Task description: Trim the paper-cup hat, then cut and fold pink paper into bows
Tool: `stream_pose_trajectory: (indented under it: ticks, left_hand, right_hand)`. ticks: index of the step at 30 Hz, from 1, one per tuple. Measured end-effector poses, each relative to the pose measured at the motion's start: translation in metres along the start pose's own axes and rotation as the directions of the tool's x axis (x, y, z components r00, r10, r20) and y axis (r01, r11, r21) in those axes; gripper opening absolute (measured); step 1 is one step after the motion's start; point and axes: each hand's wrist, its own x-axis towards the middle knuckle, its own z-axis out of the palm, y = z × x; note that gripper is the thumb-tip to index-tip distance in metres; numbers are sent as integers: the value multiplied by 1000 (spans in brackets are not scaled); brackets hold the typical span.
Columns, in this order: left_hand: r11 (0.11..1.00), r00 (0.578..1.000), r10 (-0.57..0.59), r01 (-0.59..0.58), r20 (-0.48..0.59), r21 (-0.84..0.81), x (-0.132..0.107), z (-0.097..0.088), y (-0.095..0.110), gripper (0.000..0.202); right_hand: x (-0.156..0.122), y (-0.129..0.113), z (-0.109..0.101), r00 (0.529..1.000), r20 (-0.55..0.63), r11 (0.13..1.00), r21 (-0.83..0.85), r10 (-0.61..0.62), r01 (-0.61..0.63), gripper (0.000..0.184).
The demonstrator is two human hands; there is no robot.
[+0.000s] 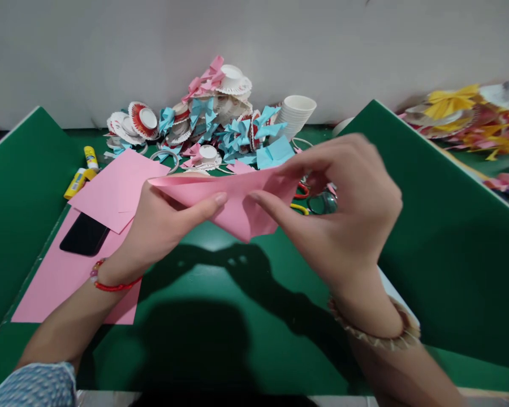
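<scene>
There is open room on the green table (207, 280) below the left hand (163, 226) and the right hand (352, 203), but the pink paper (237, 200) they hold blocks the gap between them. On the left, pink sheets (114, 189) and a black phone (83, 236) lie in the way, with yellow glue sticks (91, 158) behind. At the back, a big pile of paper crafts (203, 118) and a stack of white cups (296, 116) block the wall (254, 34). A green board (453, 237) stands up on each side.
</scene>
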Motion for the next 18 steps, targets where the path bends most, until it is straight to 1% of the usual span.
stream_pose_trajectory:
  ticks: [1, 3, 5, 7, 9, 12, 18]
  left_hand:
    - [1000, 1000, 0, 0, 1, 6, 0, 0, 1, 12]
    - [1000, 1000, -8, 8, -2, 23, 1, 0, 3, 12]
    - [999, 1000, -15, 15, 6, 29, 1, -1, 4, 12]
    - [1000, 999, -27, 27, 37, 15, 0, -1, 4, 12]
    - [999, 998, -35, 36, 51, -17, 0, -2, 3, 11]
    - [996, 999, -37, 39, 31, -75, 0, -3, 1, 14]
    - [993, 999, -45, 48, 23, -112, 1, -7, -4, 15]
  right_hand:
    - [2, 2, -2, 1000, 0, 1000, -16, -13, 13, 16]
    - [4, 5, -6, 999, 49, 999, 39, -14, 12, 21]
    - [3, 6, -8, 991, 131, 987, 156, 20, -40, 19]
    - [2, 6, -9, 980, 187, 964, 241, 64, -109, 12]
    - [1, 4, -10, 975, 198, 951, 269, 99, -151, 6]
    - [0, 2, -11, 976, 178, 945, 279, 122, -169, 2]
    - [0, 0, -13, 971, 182, 935, 291, 154, -203, 2]
